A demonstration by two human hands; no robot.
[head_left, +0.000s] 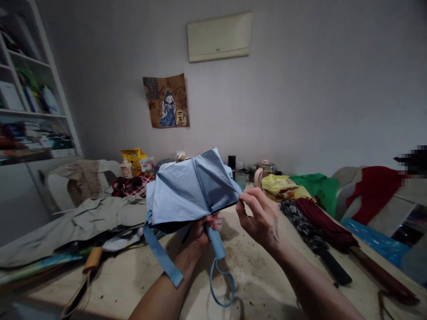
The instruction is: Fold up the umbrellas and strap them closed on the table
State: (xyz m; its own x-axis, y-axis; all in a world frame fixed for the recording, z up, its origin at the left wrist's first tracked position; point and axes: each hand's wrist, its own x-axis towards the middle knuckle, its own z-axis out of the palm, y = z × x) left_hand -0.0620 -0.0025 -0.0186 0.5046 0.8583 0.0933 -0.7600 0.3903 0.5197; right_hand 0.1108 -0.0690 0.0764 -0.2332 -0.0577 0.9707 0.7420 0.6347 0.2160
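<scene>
Head cam view: left hand [203, 229] is wrapped tight round the handle of a light blue folding umbrella [190, 186], held up over the stained counter [253, 275]; right hand [262, 218] pinches the canopy edge between fingertips; strap dangles loose below; two rolled umbrellas [316, 231] lie just to the right.

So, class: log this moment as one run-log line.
left hand: grips blue umbrella handle | right hand: pinches canopy edge | table: two folded umbrellas at right
</scene>
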